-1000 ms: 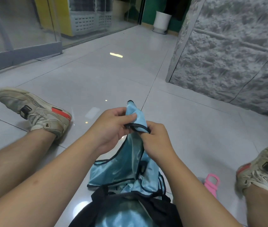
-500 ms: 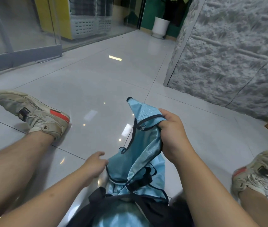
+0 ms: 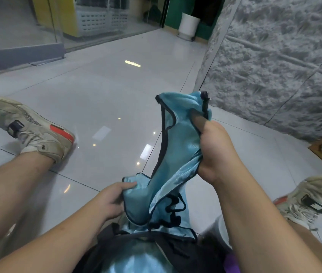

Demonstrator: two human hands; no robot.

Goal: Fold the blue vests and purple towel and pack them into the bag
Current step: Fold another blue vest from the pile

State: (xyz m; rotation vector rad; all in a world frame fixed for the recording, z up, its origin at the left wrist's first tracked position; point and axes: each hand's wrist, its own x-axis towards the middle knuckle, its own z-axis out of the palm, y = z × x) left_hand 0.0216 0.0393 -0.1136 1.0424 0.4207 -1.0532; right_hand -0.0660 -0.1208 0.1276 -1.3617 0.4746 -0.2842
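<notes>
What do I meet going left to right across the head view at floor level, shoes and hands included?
left shoe → left hand → blue vest → right hand → right shoe

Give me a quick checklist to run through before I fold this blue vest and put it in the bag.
1. Right hand grips the upper part of the blue vest: ok.
2. Left hand holds the vest's lower edge: ok, thumb on top of the fabric.
3. Vest spread flat for folding: not ok, it hangs bunched and twisted between the hands.
4. Black bag within reach: ok, it sits right below the hands with blue fabric already in its mouth.
5. Floor space ahead for laying the vest out: ok, bare tiles between the shoes.
6. Purple towel ready: cannot tell, only a purple patch shows at the bottom edge.
</notes>
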